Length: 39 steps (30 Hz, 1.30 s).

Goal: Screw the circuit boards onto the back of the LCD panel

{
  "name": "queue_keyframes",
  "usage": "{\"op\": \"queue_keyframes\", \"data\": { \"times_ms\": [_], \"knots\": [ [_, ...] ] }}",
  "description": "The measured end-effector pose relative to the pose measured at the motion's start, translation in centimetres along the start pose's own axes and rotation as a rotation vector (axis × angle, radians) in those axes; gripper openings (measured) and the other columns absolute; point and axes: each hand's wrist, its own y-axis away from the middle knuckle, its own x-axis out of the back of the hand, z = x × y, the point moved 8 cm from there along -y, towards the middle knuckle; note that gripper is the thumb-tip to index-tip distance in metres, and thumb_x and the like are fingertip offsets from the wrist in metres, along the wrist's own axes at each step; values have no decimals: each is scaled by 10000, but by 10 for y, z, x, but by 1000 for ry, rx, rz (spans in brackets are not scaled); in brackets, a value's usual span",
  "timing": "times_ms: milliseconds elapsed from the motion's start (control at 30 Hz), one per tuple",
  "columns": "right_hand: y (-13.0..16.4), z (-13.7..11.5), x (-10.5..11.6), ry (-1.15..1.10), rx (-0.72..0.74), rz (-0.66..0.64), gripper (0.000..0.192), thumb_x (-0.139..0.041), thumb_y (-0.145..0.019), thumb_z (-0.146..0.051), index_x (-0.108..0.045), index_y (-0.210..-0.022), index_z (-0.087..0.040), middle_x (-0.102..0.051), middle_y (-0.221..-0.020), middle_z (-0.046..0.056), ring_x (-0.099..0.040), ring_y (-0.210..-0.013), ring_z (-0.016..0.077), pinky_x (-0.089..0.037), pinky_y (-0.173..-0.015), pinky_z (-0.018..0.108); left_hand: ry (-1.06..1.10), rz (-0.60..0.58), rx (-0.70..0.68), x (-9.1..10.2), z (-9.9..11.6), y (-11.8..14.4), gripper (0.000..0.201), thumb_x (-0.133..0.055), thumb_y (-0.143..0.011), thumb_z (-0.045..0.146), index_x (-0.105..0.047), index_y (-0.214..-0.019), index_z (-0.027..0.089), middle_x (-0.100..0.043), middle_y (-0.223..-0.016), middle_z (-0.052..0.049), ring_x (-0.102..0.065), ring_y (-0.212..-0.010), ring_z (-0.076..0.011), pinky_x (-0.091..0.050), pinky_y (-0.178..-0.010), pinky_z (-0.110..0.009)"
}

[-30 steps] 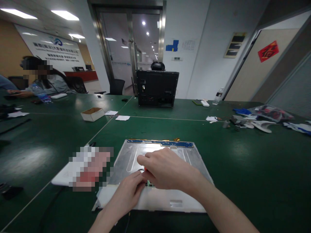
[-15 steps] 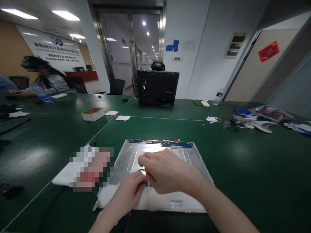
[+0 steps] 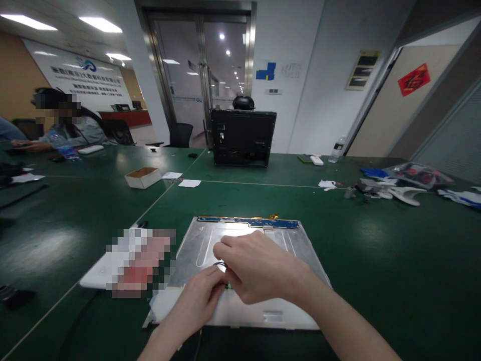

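Item: silver-grey, flat rectangular metal panel [image 3: 188, 253], lying directly beneath both hands on a dark green tabletop [image 3: 376, 281]. A white band [image 3: 240, 313] is running along its edge nearest the wrists; a narrow blue circuit board [image 3: 278, 224] is lining its far edge, beyond the fingers.

Left hand [image 3: 201, 291]: resting on the panel, fingers bunching, thumb and forefinger drawing close together; whether they are pinching anything, cannot tell. Right hand [image 3: 261, 265]: curling loosely and meeting the left fingertips from above; its grip is being hidden by its own knuckles.

Between the hands: a thin dark cable [image 3: 219, 263] is looping out, and a small green piece [image 3: 229, 286] is just showing.

Change: the right hand is tilting slightly, its lower edge now sitting nearer the body; a red-orange bit seen earlier between the fingers is no longer showing. The left hand is staying put, so the handling appears to be continuing at the same spot.

Surroundings: left of the hands, a white flat object [image 3: 95, 273], partly blurred, is lying; well beyond them, a black monitor-like housing [image 3: 243, 135] is standing upright.
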Motion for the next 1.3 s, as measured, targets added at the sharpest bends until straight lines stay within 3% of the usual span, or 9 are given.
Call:
{"op": "queue_keyframes", "data": {
  "times_ms": [367, 600, 900, 1133, 1300],
  "knots": [
    [-3, 4, -4, 36, -51, -19, 122, -460, -865, -279, -514, -914, -181, -630, -762, 28, -561, -639, 150, -240, -486, 278, -42, 36, -11, 2, 0, 2, 209, -447, -810, 70, -612, -863, 188, -646, -887, -44, -608, -841, -191, -463, -728, -276],
    [1, -3, -2, -15, 5, -57, 203, -551, -755, -264, -491, -923, -167, -605, -845, 40, -543, -663, 149, -254, -468, 274, -27, 10, 5, 0, -1, 0, 194, -437, -813, 78, -596, -853, 181, -642, -913, -55, -592, -875, -203, -460, -767, -303],
    [-3, 3, -2, 41, -59, -6, 105, -451, -865, -265, -499, -903, -179, -625, -748, 25, -565, -628, 152, -244, -478, 282, -23, -1, 27, 2, 0, 1, 191, -438, -840, 93, -599, -881, 187, -640, -908, -46, -597, -857, -190, -454, -735, -283],
    [1, -5, -1, -15, 8, -43, 194, -540, -753, -265, -494, -912, -165, -612, -847, 50, -549, -662, 158, -259, -476, 277, -25, 25, -7, -2, -3, 2, 198, -437, -811, 48, -580, -847, 180, -640, -895, -38, -593, -839, -181, -439, -721, -271],
    [0, -4, -2, 20, 1, -35, 167, -524, -776, -237, -484, -925, -172, -612, -830, 36, -546, -653, 153, -255, -470, 278, -30, 28, -28, -2, -3, 2, 211, -449, -795, 35, -585, -851, 186, -638, -899, -30, -590, -860, -178, -437, -740, -267]
  ]
}}
